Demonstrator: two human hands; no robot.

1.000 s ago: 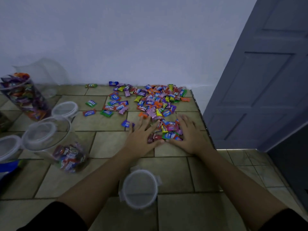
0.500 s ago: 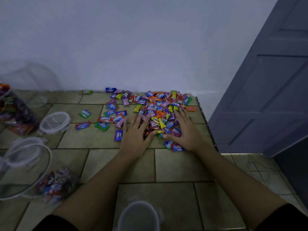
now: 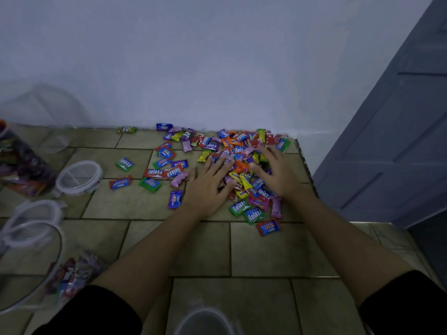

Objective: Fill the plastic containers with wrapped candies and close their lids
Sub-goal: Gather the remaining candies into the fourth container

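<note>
A pile of colourful wrapped candies [image 3: 238,151] lies on the tiled floor against the white wall. My left hand [image 3: 208,187] rests flat on the pile's left side, fingers spread. My right hand [image 3: 275,171] lies flat on its right side, fingers spread. Both palms press down on candies; neither hand is closed around any. A clear plastic container [image 3: 36,267] lies tipped at the lower left with some candies inside. A candy-filled container [image 3: 19,165] stands at the far left. Another clear container [image 3: 205,322] shows at the bottom edge between my arms.
A round clear lid [image 3: 78,176] lies on the tiles at the left, with a second lid [image 3: 33,218] below it. Loose candies [image 3: 154,175] are scattered left of the pile. A grey door [image 3: 387,141] stands at the right, beyond the tiled ledge's edge [image 3: 307,170].
Both hands have slid further from me, up into the pile toward the wall. The view has shifted forward, so the containers now sit lower and more to the left.
</note>
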